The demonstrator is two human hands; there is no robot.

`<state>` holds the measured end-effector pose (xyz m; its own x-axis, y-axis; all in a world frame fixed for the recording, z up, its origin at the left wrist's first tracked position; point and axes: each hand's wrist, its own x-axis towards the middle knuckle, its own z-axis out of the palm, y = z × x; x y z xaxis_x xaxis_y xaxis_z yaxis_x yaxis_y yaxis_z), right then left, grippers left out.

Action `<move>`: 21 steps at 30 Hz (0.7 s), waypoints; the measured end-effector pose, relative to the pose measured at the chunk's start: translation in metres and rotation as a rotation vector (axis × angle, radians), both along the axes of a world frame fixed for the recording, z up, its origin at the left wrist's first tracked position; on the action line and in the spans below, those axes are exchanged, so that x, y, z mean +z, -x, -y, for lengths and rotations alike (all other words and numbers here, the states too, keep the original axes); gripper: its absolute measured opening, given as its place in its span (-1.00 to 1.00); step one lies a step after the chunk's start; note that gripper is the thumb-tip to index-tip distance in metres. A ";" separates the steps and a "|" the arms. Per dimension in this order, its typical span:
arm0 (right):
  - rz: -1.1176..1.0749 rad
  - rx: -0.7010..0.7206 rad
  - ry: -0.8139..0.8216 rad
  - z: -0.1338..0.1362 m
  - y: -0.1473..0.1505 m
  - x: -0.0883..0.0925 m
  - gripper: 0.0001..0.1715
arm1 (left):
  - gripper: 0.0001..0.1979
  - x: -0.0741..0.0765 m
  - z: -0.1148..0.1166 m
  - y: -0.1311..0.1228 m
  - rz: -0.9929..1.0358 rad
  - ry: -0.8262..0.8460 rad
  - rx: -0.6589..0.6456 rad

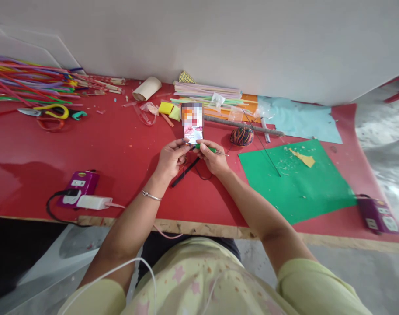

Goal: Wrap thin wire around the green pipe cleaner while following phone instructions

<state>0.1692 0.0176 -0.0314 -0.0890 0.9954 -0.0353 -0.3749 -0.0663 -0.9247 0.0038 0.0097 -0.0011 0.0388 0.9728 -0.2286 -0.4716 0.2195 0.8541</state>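
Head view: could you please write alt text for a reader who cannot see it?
A person's left hand and right hand are close together over a red tabletop, before a lit phone; the right holds a thin green-handled tool. Multicoloured yarn ball and green sheet lie right, pipe cleaners and scissors left.

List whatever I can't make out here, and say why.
In the head view:
What the left hand pinches, if anything: too small, and partly covered by its own fingers.
The phone: the upper screen is blurred into blocks, and the fingertips overlap its lower end.
The green-handled tool: part of its handle is hidden by the right hand.
The colourful strips: cut off by the left edge.
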 end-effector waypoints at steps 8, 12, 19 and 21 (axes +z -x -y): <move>-0.021 0.012 -0.009 0.000 0.000 0.000 -0.56 | -0.65 0.000 0.000 0.001 0.006 -0.008 -0.007; -0.007 0.004 0.005 0.000 0.000 0.001 -0.51 | -0.65 -0.001 0.000 0.001 0.013 -0.013 -0.010; -0.018 0.017 -0.003 0.000 -0.001 0.002 -0.54 | -0.67 0.000 0.000 0.000 -0.001 -0.008 -0.011; -0.011 0.017 -0.002 0.000 -0.001 0.002 -0.53 | -0.67 0.001 0.000 0.000 -0.011 -0.001 -0.010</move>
